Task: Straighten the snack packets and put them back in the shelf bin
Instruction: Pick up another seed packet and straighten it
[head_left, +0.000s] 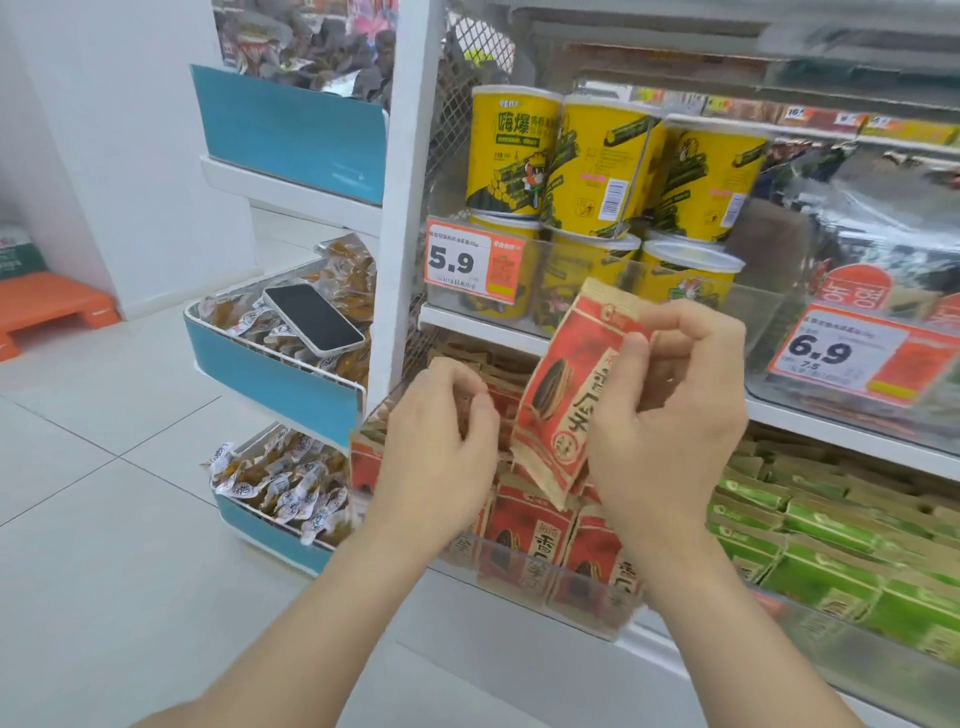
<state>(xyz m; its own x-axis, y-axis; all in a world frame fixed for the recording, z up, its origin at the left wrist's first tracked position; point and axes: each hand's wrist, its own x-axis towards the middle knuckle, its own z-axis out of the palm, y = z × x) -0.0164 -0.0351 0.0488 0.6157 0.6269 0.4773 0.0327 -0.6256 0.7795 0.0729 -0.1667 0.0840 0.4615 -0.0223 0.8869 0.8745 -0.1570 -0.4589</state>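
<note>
So, one red-and-tan snack packet (561, 405) with a black seed print hangs tilted, pinched by the right hand (670, 421), three matching packets (535, 525) visible in the clear shelf bin (597, 621) at 6 o'clock, left hand (436, 447) curled at 9 o'clock, grip unclear.

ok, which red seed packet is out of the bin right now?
The red seed packet pinched in the right hand, tilted above the clear bin; the other packets stand inside it.
</note>
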